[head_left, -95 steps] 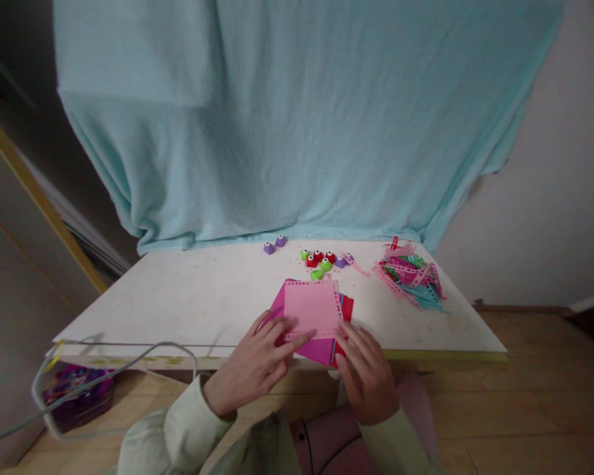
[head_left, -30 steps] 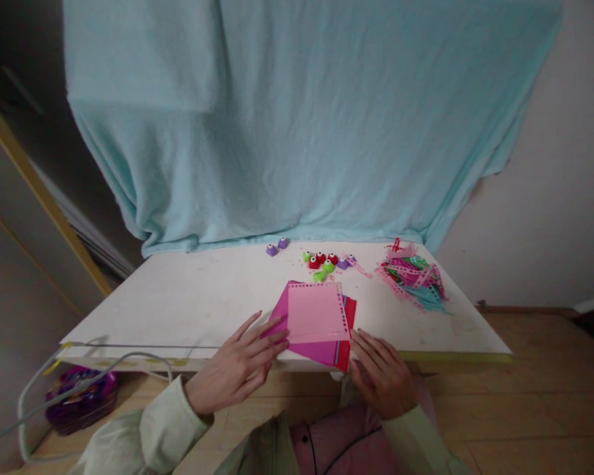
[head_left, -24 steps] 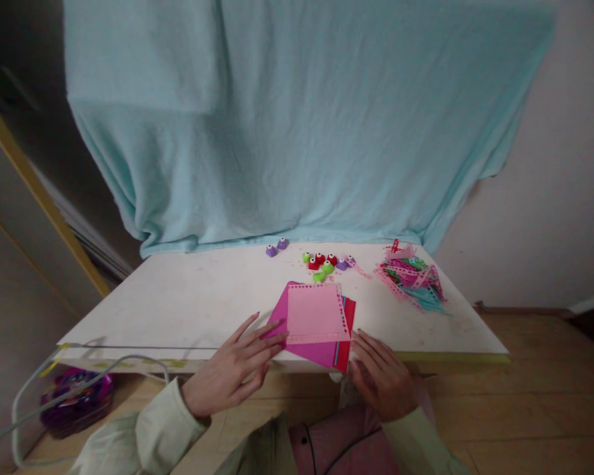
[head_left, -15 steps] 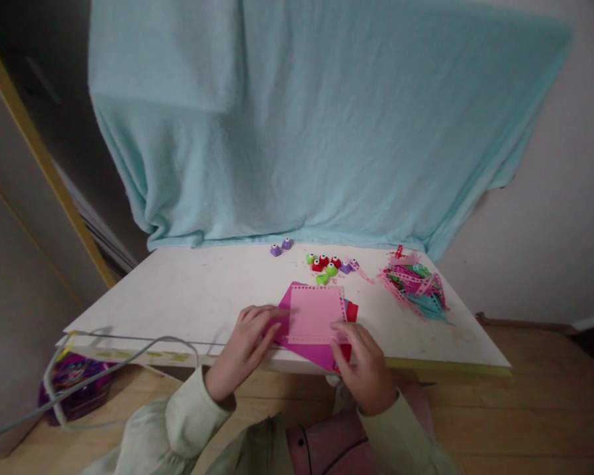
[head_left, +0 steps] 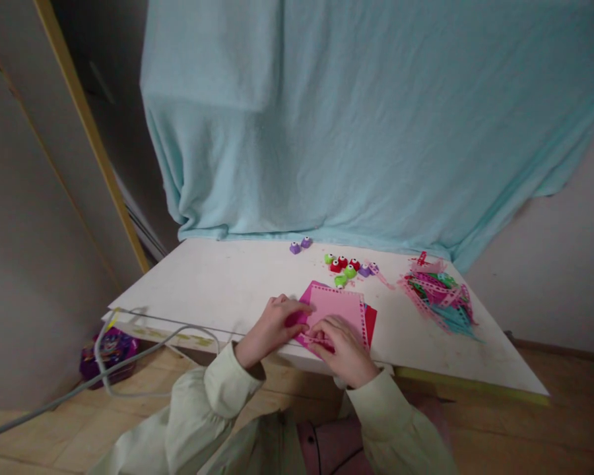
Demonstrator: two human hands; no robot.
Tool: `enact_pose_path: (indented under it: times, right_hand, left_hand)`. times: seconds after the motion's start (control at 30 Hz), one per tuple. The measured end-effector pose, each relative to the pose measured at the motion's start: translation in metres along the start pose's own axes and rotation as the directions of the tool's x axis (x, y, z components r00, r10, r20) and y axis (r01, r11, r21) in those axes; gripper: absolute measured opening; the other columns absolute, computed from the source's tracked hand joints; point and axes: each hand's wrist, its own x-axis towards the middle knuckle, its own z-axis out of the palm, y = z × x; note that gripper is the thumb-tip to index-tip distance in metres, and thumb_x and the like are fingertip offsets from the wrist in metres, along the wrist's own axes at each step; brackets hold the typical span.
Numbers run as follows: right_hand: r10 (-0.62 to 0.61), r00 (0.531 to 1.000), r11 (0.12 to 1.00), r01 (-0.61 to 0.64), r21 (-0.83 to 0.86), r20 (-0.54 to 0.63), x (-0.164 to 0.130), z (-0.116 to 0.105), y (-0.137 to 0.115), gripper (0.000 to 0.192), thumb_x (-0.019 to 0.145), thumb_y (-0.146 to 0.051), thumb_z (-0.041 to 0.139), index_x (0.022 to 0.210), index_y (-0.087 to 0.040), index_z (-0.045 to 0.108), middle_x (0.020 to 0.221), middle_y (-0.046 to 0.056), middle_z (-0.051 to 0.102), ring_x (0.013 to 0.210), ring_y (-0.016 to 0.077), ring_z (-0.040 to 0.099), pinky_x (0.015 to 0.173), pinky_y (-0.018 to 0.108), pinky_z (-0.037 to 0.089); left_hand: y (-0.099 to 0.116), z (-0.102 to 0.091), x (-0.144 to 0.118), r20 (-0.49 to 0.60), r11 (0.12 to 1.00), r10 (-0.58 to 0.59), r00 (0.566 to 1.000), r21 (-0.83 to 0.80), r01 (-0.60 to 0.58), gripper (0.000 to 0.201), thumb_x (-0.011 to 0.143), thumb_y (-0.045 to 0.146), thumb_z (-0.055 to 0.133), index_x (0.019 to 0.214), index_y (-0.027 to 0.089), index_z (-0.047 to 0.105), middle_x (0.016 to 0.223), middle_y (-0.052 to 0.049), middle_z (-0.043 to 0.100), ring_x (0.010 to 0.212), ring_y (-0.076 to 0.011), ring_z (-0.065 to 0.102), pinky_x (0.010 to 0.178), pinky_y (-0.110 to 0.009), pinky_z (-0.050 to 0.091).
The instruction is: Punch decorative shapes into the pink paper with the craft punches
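Observation:
A square pink paper sheet (head_left: 337, 309), with small punched shapes along its edges, lies on a stack of coloured papers at the table's near edge. Magenta paper (head_left: 304, 295) sticks out on its left and red paper (head_left: 371, 322) on its right. My left hand (head_left: 277, 324) grips the pink sheet's left side, thumb and fingers close together near the near-left corner. My right hand (head_left: 344, 346) pinches the near edge, where a narrow punched strip (head_left: 321, 339) shows by the fingertips. Whether that strip is folded or partly torn I cannot tell.
Several small purple, red and green craft punches (head_left: 350, 271) stand beyond the papers, with two purple ones (head_left: 300, 245) farther left. A heap of punched paper strips (head_left: 440, 290) lies at right. A grey cable (head_left: 178, 328) hangs over the left front edge. Blue cloth (head_left: 351, 132) hangs behind.
My right hand has moved left from the sheet's near-right corner to its near edge and now pinches there. My left hand has closed on the left side. The camera view has shifted.

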Motion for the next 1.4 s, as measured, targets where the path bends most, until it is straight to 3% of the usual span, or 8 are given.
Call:
enact_pose_path:
  times: [0.27, 0.73, 1.03, 1.4]
  right_hand:
    - [-0.044, 0.998, 0.999, 0.044, 0.007, -0.047, 0.0, 0.009, -0.004, 0.003, 0.087, -0.021, 0.063, 0.085, -0.022, 0.06, 0.09, 0.002, 0.06, 0.092, 0.0207, 0.055, 0.083, 0.036, 0.043]
    - [-0.084, 0.995, 0.995, 0.08, -0.062, -0.057, -0.003, 0.009, -0.005, 0.009, 0.089, -0.019, 0.058, 0.086, -0.024, 0.064, 0.089, 0.003, 0.06, 0.091, 0.0208, 0.055, 0.079, 0.035, 0.045]
    - [0.021, 0.999, 0.992, -0.016, 0.128, -0.036, -0.025, -0.006, 0.003, 0.008, 0.084, -0.015, 0.064, 0.08, -0.022, 0.064, 0.101, 0.005, 0.057, 0.102, 0.0223, 0.052, 0.09, 0.039, 0.045]
    - [0.072, 0.997, 0.991, -0.067, 0.114, -0.037, -0.04, -0.013, 0.002, 0.016, 0.088, -0.011, 0.053, 0.083, -0.022, 0.064, 0.117, 0.006, 0.054, 0.114, 0.0228, 0.049, 0.095, 0.04, 0.044]
  left_hand:
    - [-0.004, -0.002, 0.0, 0.059, 1.0, -0.025, 0.998, -0.017, 0.026, 0.043, 0.078, 0.033, 0.069, 0.119, 0.031, 0.057, 0.116, -0.002, 0.063, 0.103, -0.0231, 0.054, 0.087, -0.037, 0.036]
    - [0.002, 0.0, -0.002, 0.099, 0.999, -0.047, 0.994, 0.023, 0.045, 0.047, 0.076, 0.031, 0.067, 0.121, 0.03, 0.053, 0.119, -0.003, 0.057, 0.105, -0.0248, 0.05, 0.086, -0.037, 0.035]
    - [0.006, -0.001, -0.003, 0.088, 0.998, -0.057, 0.995, -0.015, 0.058, 0.044, 0.076, 0.027, 0.066, 0.118, 0.031, 0.052, 0.119, -0.001, 0.058, 0.103, -0.0245, 0.049, 0.086, -0.038, 0.033]
    - [0.009, 0.002, -0.004, 0.064, 0.997, -0.077, 0.995, 0.018, 0.076, 0.046, 0.077, 0.042, 0.068, 0.118, 0.032, 0.052, 0.119, 0.0, 0.057, 0.103, -0.0252, 0.048, 0.083, -0.038, 0.032]
